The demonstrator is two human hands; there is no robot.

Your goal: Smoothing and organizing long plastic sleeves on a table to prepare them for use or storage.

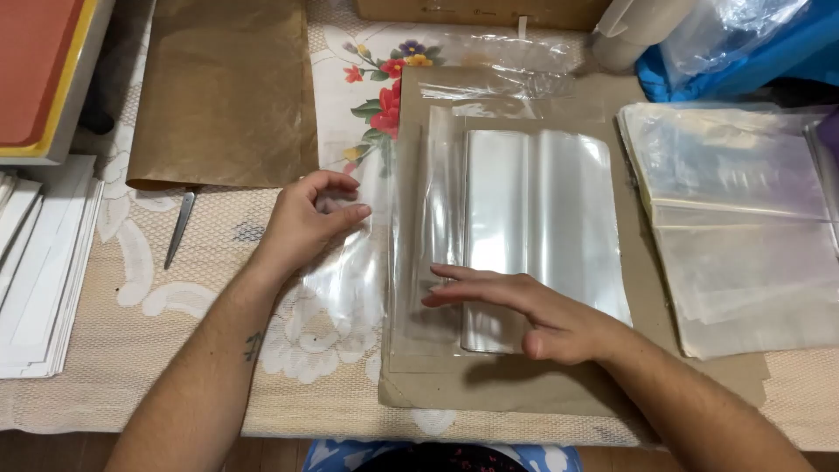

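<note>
A clear plastic sleeve (533, 218) with a pale insert lies on a brown cardboard sheet (454, 389) in the middle of the table. My right hand (533, 310) rests flat on the sleeve's lower part, fingers stretched to the left. My left hand (306, 218) pinches the left edge of a clear plastic flap (350, 280) that spreads over the tablecloth beside the cardboard.
A stack of clear bags (743, 227) lies at the right. Brown paper (223, 87) and scissors (179, 229) are at the left back, white sheets (35, 262) at the far left, a blue bag (752, 52) at the back right. A lace floral cloth (140, 350) covers the table.
</note>
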